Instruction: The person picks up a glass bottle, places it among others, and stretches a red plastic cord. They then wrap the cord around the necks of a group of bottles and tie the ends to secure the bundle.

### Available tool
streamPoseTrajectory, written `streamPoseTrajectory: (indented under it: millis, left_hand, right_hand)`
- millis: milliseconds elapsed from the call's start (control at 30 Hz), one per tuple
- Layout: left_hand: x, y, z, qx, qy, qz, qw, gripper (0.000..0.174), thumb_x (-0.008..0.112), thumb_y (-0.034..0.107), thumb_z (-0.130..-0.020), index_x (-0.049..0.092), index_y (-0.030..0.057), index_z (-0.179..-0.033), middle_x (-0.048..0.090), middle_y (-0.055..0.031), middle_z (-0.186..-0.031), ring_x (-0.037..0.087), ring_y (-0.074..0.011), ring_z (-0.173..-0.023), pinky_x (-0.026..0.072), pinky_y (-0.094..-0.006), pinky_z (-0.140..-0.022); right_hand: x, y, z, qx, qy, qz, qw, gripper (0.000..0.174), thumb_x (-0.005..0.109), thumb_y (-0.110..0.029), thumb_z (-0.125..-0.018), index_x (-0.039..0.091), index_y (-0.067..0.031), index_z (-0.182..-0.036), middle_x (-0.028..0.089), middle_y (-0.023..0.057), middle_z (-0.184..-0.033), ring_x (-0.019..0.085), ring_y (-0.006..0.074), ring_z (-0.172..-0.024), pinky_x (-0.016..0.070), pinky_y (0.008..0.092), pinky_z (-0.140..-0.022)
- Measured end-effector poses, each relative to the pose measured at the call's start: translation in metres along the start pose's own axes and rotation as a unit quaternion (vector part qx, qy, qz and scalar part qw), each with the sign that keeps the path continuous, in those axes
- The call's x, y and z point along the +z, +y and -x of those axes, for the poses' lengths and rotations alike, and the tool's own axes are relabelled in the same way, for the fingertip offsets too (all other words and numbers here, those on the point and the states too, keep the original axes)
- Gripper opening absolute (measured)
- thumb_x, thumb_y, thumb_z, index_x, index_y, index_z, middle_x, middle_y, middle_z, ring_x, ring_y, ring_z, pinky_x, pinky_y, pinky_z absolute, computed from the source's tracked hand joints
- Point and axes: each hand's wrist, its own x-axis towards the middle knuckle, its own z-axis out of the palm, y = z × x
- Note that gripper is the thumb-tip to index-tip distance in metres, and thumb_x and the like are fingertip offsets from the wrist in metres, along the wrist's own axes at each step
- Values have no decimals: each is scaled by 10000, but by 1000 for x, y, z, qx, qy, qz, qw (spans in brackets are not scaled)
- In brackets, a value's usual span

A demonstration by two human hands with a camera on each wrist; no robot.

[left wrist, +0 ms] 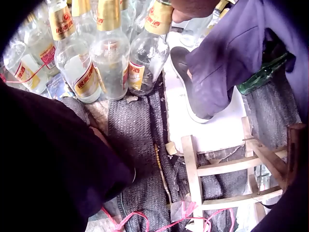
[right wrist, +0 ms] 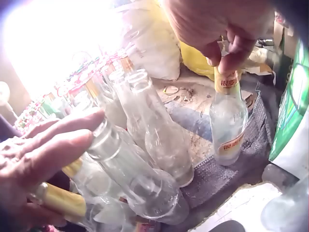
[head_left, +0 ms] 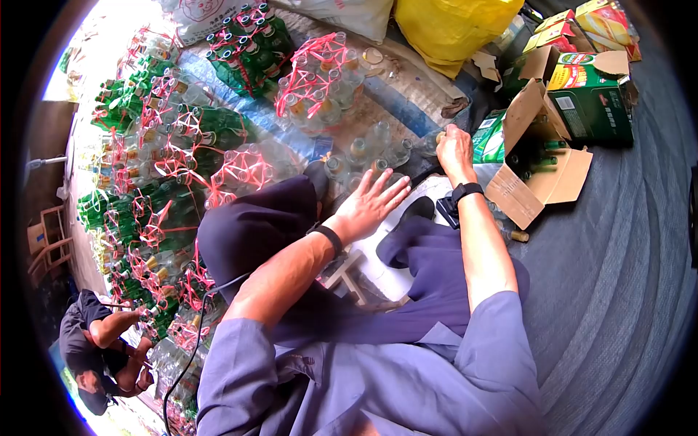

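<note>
- The right hand (right wrist: 219,29) pinches the gold foil neck of a bottle (right wrist: 228,123) between thumb and curled fingers.
- The bottle is clear, with a red and gold label. It stands upright on the grey mat (left wrist: 137,130), at the right edge of the loose bottles (right wrist: 149,145) and near a green box (head_left: 488,138).
- The left hand (head_left: 369,205) lies flat with its fingers straight and spread. Palm and fingers rest on the tops of the loose bottles.
- The loose bottles are clear glass and packed close, some with gold necks and some bare. They stand in front of the person's knees.
- A wooden stool (left wrist: 219,166) stands on the mat under the person, and a dark shoe (left wrist: 186,79) sits just beside the bottles.
- An open carton (head_left: 542,171) lies to the right, with green bottles inside it.
- Bundles (head_left: 314,80) of bottles tied with red string fill the ground ahead and to the left.
- A yellow bag (head_left: 451,25) lies beyond them.
- Another person (head_left: 102,349) crouches at the far left.
</note>
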Motion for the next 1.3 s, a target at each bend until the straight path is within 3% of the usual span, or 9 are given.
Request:
streamPoseTrajectory:
  millis: [167, 233, 500, 667, 867, 1133, 1300]
  left_hand:
    - [2, 3, -2, 9, 0, -2, 1000, 594, 421, 211, -939, 248, 113, -1499, 196, -76, -1588, 204, -329, -1454, 172, -565, -1151]
    - [4, 4, -3, 9, 4, -1, 1000, 593, 418, 209, -939, 247, 111, -1499, 196, -78, -1588, 204, -330, -1454, 173, -565, -1150]
    - [7, 4, 0, 2, -4, -26, 1000, 617, 431, 258, -942, 230, 109, -1506, 192, -88, -1587, 211, -338, -1450, 177, -563, -1146]
    - [8, 6, 1, -3, -7, -14, 1000, 637, 448, 246, -932, 218, 106, -1509, 181, -94, -1590, 222, -349, -1444, 184, -558, -1146]
    - [3, 5, 0, -10, -21, -25, 999, 666, 481, 223, -915, 210, 109, -1512, 150, -90, -1598, 263, -369, -1423, 221, -560, -1132]
    - [-6, 10, 1, -17, -50, -12, 999, 710, 496, 189, -907, 161, 103, -1526, 86, -104, -1609, 341, -413, -1376, 275, -551, -1105]
    - [-6, 13, 3, -22, -48, -22, 998, 703, 490, 191, -916, 156, 95, -1526, 97, -114, -1606, 378, -417, -1351, 304, -542, -1081]
  right_hand:
    - [-23, -18, 14, -30, 4, -22, 999, 107, 615, -54, -788, 624, 43, -830, 628, 291, -807, 630, 454, -827, 503, 498, -733]
    - [-25, -25, 21, -38, 16, -23, 999, 168, 574, -88, -804, 625, 50, -723, 615, 299, -760, 640, 448, -760, 510, 497, -682]
    - [5, -21, 50, -30, 17, -94, 995, 160, 604, -81, -780, 612, 60, -706, 612, 306, -758, 636, 457, -769, 511, 488, -685]
    - [12, -26, 67, -3, -40, -103, 994, 161, 628, -104, -800, 648, 47, -850, 638, 295, -821, 641, 453, -830, 525, 479, -750]
    - [5, -21, 65, 56, -98, -102, 988, 441, 617, -198, -816, 584, 99, -1141, 613, 333, -1084, 597, 441, -1062, 474, 444, -947]
    - [3, -4, 72, 42, -99, -136, 985, 490, 622, -235, -818, 575, 39, -1222, 606, 296, -1159, 577, 418, -1118, 457, 428, -973]
    - [1, -23, 82, 39, -87, -104, 990, 523, 609, -228, -847, 519, 102, -1243, 579, 331, -1182, 572, 427, -1123, 451, 431, -986]
